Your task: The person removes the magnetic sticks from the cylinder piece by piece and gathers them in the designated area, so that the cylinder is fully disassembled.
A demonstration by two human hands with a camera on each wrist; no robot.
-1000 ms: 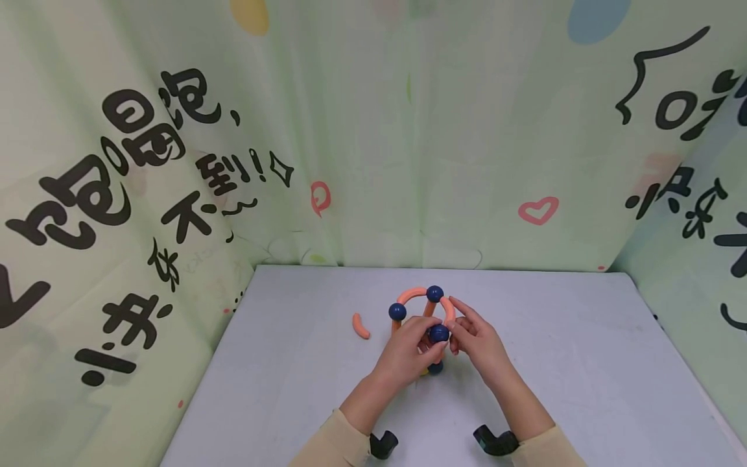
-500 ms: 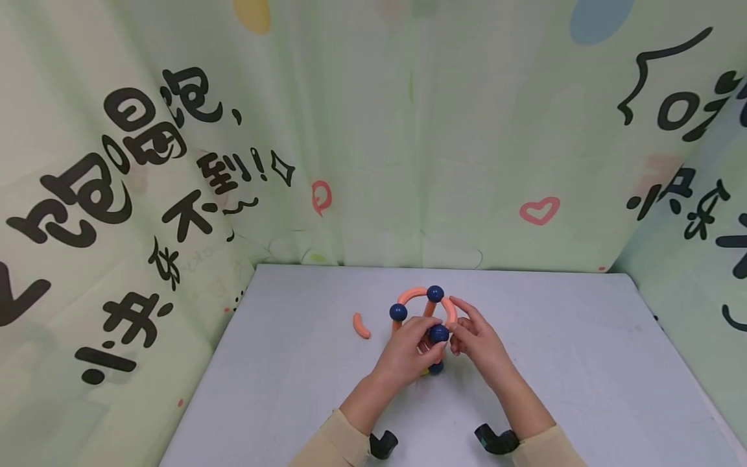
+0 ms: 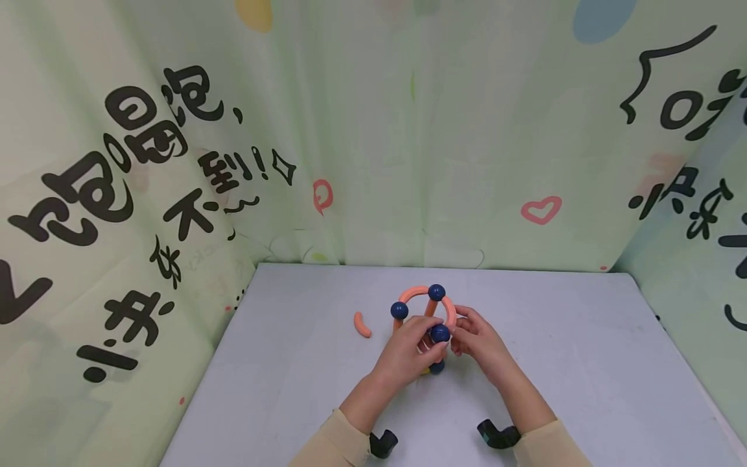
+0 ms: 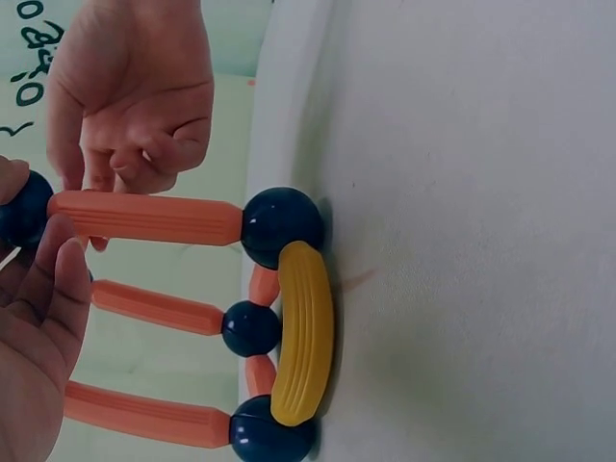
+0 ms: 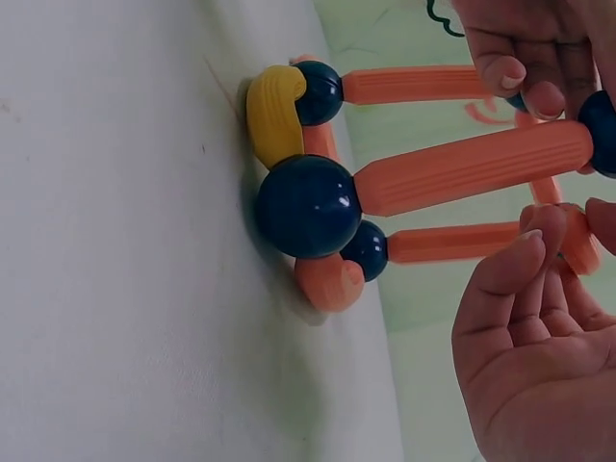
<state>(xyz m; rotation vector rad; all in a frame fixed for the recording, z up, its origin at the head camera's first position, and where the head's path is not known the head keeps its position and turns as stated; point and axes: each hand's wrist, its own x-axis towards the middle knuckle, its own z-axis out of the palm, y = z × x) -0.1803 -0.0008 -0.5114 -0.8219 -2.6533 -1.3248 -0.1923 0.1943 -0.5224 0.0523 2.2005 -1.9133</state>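
A frame of magnetic rods and balls stands on the table, with dark blue balls, straight upright orange rods (image 4: 154,218) and a curved yellow rod (image 4: 306,332) low on one side. My left hand (image 3: 404,350) pinches the near top ball (image 3: 440,333) between thumb and fingers. On the right side of the top ring, my right hand (image 3: 483,342) pinches a curved orange rod (image 3: 450,312), whose near end is right by that ball. Two more top balls, the left ball (image 3: 399,310) and the back ball (image 3: 436,292), are joined by another curved orange rod (image 3: 415,291).
One loose curved orange rod (image 3: 362,325) lies on the white table (image 3: 292,389) left of the frame. A patterned curtain (image 3: 373,162) hangs behind the table and along both sides. Black devices (image 3: 498,434) are strapped at the wrists.
My right index finger has drawn in and lower along the curved orange rod. The left hand keeps its hold on the ball, and the head view has shifted slightly.
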